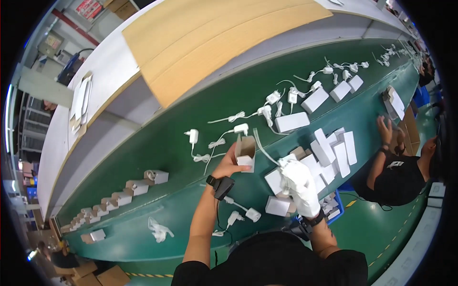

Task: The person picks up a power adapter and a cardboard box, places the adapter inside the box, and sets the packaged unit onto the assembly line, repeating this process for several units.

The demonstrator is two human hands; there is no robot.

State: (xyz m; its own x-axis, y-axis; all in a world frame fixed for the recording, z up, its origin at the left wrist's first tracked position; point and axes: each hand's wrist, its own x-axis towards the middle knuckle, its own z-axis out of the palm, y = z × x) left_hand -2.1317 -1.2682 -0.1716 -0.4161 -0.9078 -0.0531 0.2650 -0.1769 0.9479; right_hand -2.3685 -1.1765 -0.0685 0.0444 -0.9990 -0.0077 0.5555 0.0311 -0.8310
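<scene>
My left hand (228, 165) grips a small white cardboard box (245, 162), its top open and its brown inside showing. To the right, my right hand (299, 183) wears a white glove and is closed on a white cable (263, 148), whose loose end sticks up toward the box. Whether a plug adapter is also inside the glove's grip is hidden. White boxes (323, 148) lie heaped beside and beyond the gloved hand. Past my left hand, white plug adapters (192, 136) with bundled cables rest on the green bench. More adapters (253, 215) lie near my body.
A row of opened boxes (138, 186) stands at the left, near a crumpled plastic bag (160, 229). Cardboard (224, 38) covers the shelf above the bench (157, 128). A blue crate (337, 208) is below on the right. Another person (398, 171) works at the right.
</scene>
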